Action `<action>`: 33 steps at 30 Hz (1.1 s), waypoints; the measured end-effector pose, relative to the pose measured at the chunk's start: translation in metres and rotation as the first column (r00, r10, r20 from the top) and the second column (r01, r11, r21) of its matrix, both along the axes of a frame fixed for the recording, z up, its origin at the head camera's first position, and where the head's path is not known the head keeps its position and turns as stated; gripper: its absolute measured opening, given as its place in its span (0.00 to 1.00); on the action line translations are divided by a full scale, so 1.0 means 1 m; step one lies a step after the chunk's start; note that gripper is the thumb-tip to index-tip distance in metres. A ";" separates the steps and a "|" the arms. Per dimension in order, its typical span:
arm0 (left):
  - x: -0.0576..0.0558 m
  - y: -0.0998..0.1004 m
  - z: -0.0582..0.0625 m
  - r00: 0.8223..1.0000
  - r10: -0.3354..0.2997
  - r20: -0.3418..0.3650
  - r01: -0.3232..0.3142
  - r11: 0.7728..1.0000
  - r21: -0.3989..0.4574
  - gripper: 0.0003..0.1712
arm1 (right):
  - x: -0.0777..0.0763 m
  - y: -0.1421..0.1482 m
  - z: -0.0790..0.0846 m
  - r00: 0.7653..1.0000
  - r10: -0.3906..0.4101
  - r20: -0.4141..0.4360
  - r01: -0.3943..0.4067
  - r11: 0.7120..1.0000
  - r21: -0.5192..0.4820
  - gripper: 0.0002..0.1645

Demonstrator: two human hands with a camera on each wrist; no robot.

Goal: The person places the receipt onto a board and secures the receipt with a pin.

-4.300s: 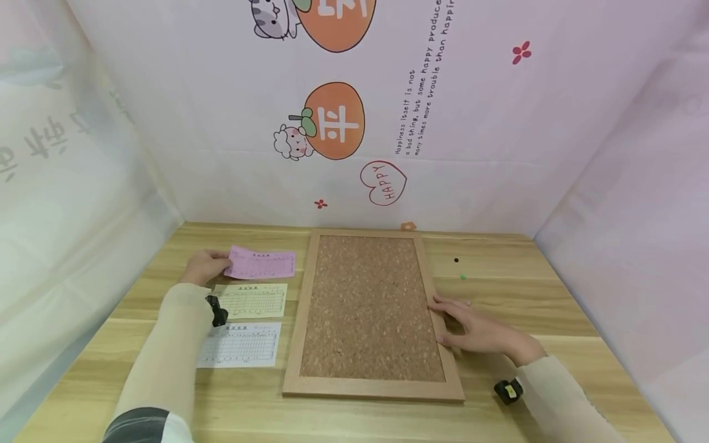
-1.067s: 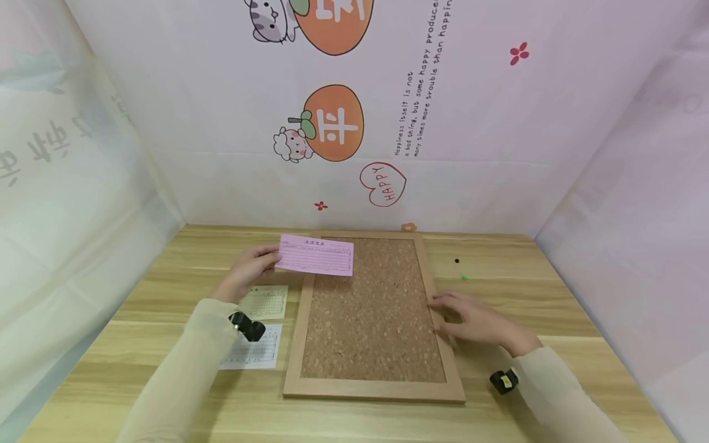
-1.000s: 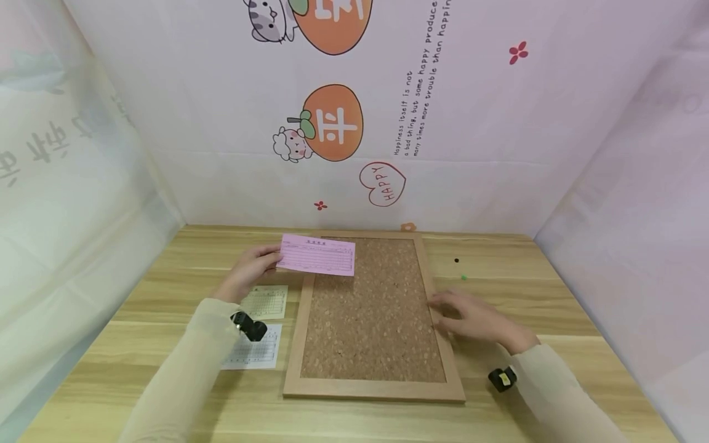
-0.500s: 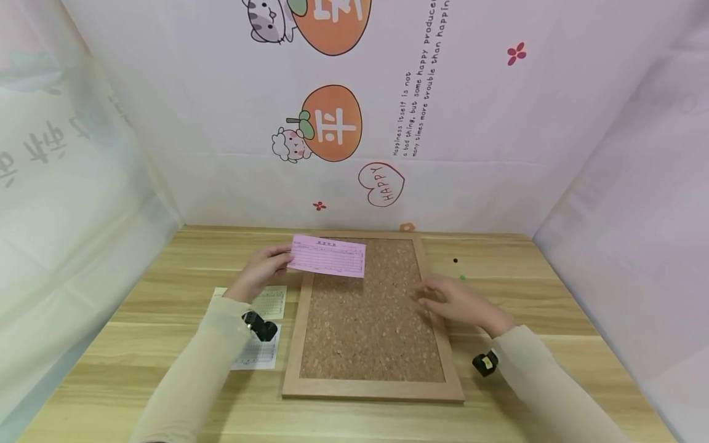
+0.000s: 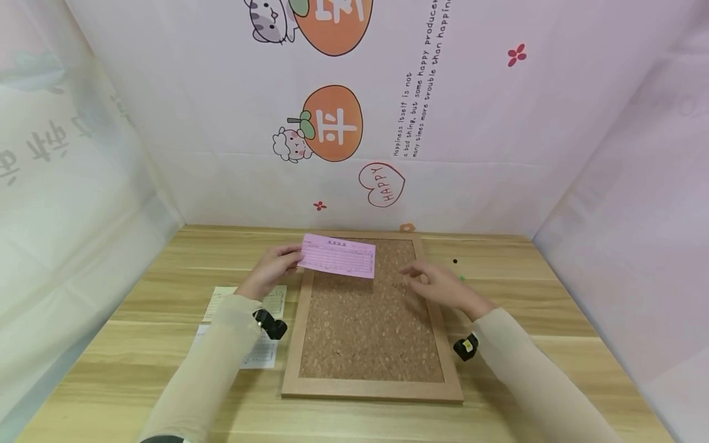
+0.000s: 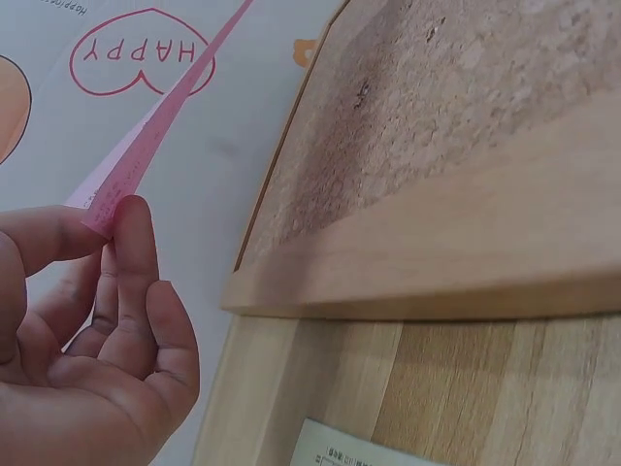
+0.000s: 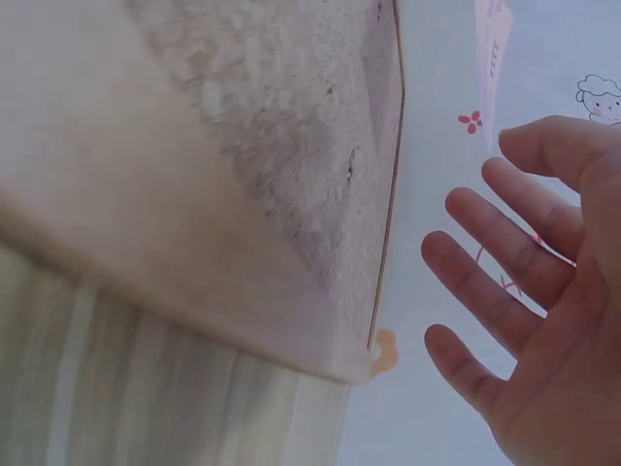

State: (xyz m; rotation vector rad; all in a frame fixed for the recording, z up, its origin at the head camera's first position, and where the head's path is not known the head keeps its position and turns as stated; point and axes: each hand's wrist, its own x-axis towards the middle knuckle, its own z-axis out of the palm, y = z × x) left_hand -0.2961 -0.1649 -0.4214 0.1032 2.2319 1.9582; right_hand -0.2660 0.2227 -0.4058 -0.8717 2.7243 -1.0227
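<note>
My left hand (image 5: 274, 271) pinches the left end of a pink printed form slip (image 5: 339, 255) between thumb and fingers. The slip is held up over the far left part of a wood-framed cork board (image 5: 376, 332), casting a shadow on it. From the left wrist view, the slip (image 6: 146, 155) appears nearly edge-on above my fingers. My right hand (image 5: 443, 289) hovers over the board's right side, holding nothing, with a gap to the slip's right end. Its fingers are spread and slightly bent in the right wrist view, where the slip (image 7: 493, 68) shows beyond the fingertips.
Left of the board lie a yellow form slip (image 5: 215, 301) and a white form slip (image 5: 261, 357), partly covered by my left arm. A small black dot-like piece (image 5: 455, 261) and a small green piece (image 5: 462, 278) lie right of the board. Printed cloth walls (image 5: 471, 184) enclose the table.
My left hand has lifted the pink slip from the table and carried it right over the board. My right hand has left the board's right edge and moved up and left toward the slip.
</note>
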 end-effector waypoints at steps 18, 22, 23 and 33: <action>-0.006 0.016 -0.002 0.999 -0.012 0.032 0.010 0.998 0.060 0.26 | -0.022 -0.030 -0.008 0.995 -0.090 0.049 0.098 0.977 -0.189 0.21; -0.009 0.019 -0.003 0.999 -0.025 0.031 0.022 0.996 0.092 0.26 | -0.025 -0.035 -0.010 0.993 -0.103 0.059 0.113 0.967 -0.229 0.18; -0.010 0.020 -0.004 0.999 -0.026 0.031 0.023 0.995 0.097 0.26 | -0.026 -0.036 -0.010 0.993 -0.106 0.059 0.117 0.965 -0.237 0.18; -0.015 0.027 -0.002 0.998 -0.062 -0.005 0.063 0.994 0.085 0.26 | -0.036 -0.036 -0.015 0.971 -0.181 0.158 0.222 0.929 -0.297 0.12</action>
